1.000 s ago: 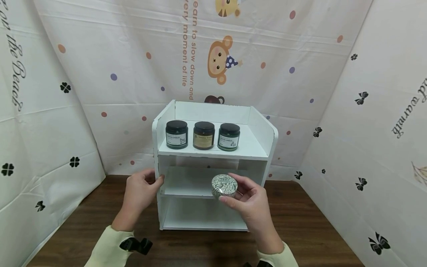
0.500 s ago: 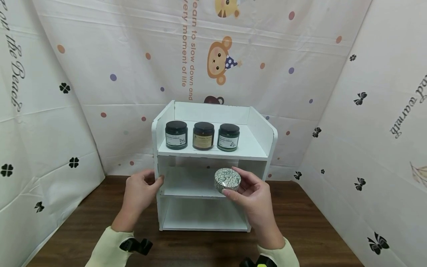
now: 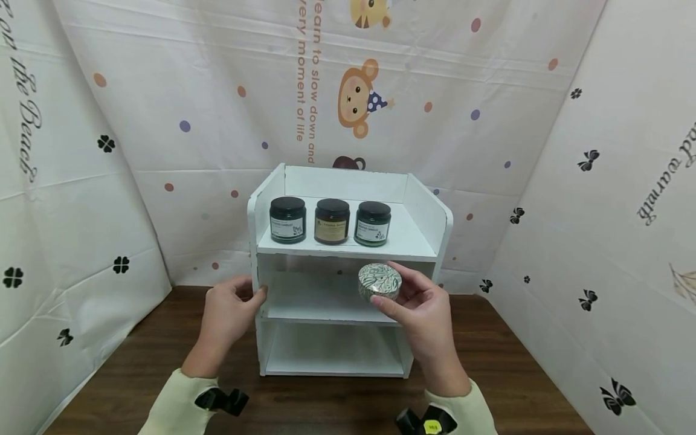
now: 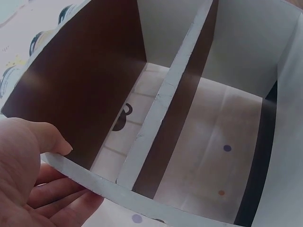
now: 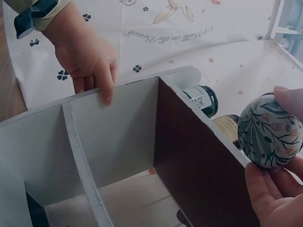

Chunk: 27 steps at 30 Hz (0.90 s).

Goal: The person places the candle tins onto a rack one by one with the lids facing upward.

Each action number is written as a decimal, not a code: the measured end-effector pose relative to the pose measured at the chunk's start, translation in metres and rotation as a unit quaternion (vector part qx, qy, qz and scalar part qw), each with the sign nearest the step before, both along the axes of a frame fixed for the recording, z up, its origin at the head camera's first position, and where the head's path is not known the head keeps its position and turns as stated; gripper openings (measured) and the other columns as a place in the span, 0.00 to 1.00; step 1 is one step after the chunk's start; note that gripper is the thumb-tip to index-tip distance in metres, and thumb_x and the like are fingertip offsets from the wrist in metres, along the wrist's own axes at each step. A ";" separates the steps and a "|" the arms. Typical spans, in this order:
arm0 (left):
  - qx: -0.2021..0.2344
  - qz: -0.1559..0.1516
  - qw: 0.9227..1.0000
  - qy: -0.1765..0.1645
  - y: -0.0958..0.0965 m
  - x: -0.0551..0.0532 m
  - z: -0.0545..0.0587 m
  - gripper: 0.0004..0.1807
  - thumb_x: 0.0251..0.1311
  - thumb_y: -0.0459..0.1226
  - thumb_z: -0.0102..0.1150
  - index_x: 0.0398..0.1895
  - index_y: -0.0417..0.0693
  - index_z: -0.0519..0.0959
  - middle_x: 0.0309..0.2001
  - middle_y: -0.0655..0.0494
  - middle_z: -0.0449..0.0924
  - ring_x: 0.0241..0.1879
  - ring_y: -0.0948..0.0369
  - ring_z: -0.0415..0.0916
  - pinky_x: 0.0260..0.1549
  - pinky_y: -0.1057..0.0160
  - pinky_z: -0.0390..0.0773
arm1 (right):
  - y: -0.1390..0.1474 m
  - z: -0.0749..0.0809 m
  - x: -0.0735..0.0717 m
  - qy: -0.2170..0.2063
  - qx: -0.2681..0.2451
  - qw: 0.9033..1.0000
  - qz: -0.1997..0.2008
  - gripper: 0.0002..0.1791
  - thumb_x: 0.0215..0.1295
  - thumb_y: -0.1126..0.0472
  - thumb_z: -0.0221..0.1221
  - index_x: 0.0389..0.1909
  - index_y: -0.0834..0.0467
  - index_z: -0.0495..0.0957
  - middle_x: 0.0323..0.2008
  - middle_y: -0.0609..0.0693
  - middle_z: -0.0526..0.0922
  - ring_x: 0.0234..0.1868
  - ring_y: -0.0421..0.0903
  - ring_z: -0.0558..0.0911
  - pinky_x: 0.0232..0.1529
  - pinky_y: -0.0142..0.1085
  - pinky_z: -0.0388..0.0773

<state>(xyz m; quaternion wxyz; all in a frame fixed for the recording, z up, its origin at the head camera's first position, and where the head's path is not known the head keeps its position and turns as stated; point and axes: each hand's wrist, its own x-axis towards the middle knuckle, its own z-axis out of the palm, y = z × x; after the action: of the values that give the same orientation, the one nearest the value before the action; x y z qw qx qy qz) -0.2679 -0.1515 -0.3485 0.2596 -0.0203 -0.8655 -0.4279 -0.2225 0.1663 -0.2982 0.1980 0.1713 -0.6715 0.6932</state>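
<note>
My right hand (image 3: 426, 311) pinches a small round tin (image 3: 380, 280) between thumb and fingers, in front of the right part of the middle shelf. A green leaf pattern on white covers the tin, with some orange buds visible in the right wrist view. My left hand (image 3: 228, 314) grips the left side panel of a white shelf unit (image 3: 348, 257); in the left wrist view its thumb lies inside the panel's edge and its fingers outside. On the top shelf stand three lidded candle jars in a row: a dark left jar (image 3: 288, 220), an amber middle jar (image 3: 331, 222) and a green right jar (image 3: 372, 223).
The shelf unit stands on a dark brown wooden table (image 3: 326, 402). Its middle shelf (image 3: 310, 296) and bottom board (image 3: 331, 350) hold nothing visible. A white printed cloth (image 3: 217, 72) hangs behind and along both sides.
My right hand has lifted the tin a little, moving up and to the right. My left hand stays on the side panel, and the jars keep their places.
</note>
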 end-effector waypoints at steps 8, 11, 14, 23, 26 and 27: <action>-0.004 0.003 1.000 0.004 0.000 0.000 -0.001 0.14 0.65 0.41 0.65 0.46 0.41 0.87 0.41 0.42 0.90 0.41 0.50 0.87 0.41 0.47 0.86 | 0.002 0.009 0.001 0.010 -0.013 1.000 -0.016 0.33 0.49 0.76 0.74 0.60 0.61 0.80 0.55 0.54 0.83 0.53 0.46 0.85 0.54 0.33 0.82; -0.003 0.004 1.000 0.001 0.000 0.000 0.000 0.14 0.65 0.41 0.65 0.46 0.41 0.87 0.41 0.42 0.90 0.41 0.50 0.87 0.41 0.47 0.86 | 0.002 0.012 0.001 0.008 -0.023 1.000 -0.019 0.34 0.49 0.77 0.73 0.61 0.62 0.79 0.55 0.54 0.82 0.54 0.46 0.85 0.55 0.32 0.82; -0.005 0.004 1.000 0.001 0.000 0.001 0.000 0.14 0.65 0.41 0.65 0.46 0.41 0.87 0.40 0.42 0.90 0.40 0.50 0.87 0.40 0.48 0.86 | 0.002 0.016 0.000 0.005 -0.030 0.999 -0.025 0.35 0.50 0.77 0.72 0.63 0.64 0.78 0.55 0.54 0.81 0.55 0.45 0.84 0.55 0.31 0.82; -0.012 0.006 1.000 0.015 0.001 0.000 0.000 0.13 0.64 0.40 0.65 0.44 0.40 0.88 0.38 0.43 0.90 0.39 0.51 0.87 0.39 0.49 0.86 | 0.006 0.022 -0.003 0.008 -0.038 0.999 -0.034 0.35 0.53 0.76 0.72 0.65 0.64 0.76 0.58 0.55 0.79 0.57 0.46 0.84 0.57 0.32 0.80; -0.012 0.004 1.000 0.016 0.001 0.000 0.000 0.13 0.64 0.40 0.65 0.44 0.40 0.88 0.38 0.43 0.90 0.39 0.51 0.87 0.39 0.48 0.86 | 0.006 0.024 -0.004 0.006 -0.039 0.999 -0.036 0.35 0.54 0.75 0.72 0.65 0.64 0.75 0.58 0.55 0.79 0.58 0.47 0.83 0.58 0.31 0.79; -0.013 0.004 1.000 0.015 0.001 -0.001 0.000 0.13 0.64 0.40 0.65 0.45 0.40 0.87 0.38 0.43 0.90 0.39 0.50 0.87 0.39 0.48 0.87 | 0.006 0.025 -0.004 0.007 -0.039 0.998 -0.038 0.35 0.55 0.74 0.72 0.66 0.64 0.75 0.58 0.55 0.79 0.58 0.47 0.83 0.58 0.31 0.79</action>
<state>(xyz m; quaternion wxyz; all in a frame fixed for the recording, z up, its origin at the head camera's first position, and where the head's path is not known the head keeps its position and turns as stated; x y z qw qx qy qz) -0.2685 -0.1504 -0.3486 0.2742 -0.0272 -0.8670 -0.4152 -0.2263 0.1727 -0.2736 0.2354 0.1422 -0.6489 0.7095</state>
